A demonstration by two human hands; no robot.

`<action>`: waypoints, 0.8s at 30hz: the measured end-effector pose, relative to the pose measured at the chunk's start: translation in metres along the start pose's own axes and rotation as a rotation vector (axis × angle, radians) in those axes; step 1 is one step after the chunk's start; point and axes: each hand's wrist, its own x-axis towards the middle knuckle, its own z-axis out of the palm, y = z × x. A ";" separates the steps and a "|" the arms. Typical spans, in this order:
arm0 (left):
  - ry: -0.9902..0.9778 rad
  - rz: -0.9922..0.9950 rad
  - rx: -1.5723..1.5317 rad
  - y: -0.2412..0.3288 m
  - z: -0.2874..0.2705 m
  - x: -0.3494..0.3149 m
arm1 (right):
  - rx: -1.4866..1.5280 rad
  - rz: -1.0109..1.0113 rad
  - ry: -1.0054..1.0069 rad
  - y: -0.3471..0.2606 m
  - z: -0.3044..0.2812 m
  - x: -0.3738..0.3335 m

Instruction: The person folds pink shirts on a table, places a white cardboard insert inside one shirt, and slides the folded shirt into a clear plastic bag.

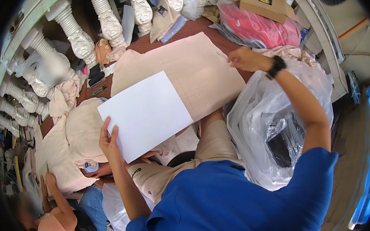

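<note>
L fingers (105, 129) on wht sheet (146, 114), R fingers (234, 59) nr cloth (181, 63)

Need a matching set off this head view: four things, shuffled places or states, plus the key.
Column 1
1. White sheet
2. Left hand
3. Right hand
4. Cardboard box

Column 2
A. On top of a bright pink plastic-wrapped bundle
B. At the left edge of the flat white thing
C. Partly covering the pale pink cloth
D. Just beyond a black wristband

Pairs: 1-C, 2-B, 3-D, 4-A
</note>
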 end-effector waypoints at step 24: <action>0.144 -0.178 -0.014 -0.038 -0.013 -0.003 | 1.404 0.203 -0.260 -0.113 0.213 0.133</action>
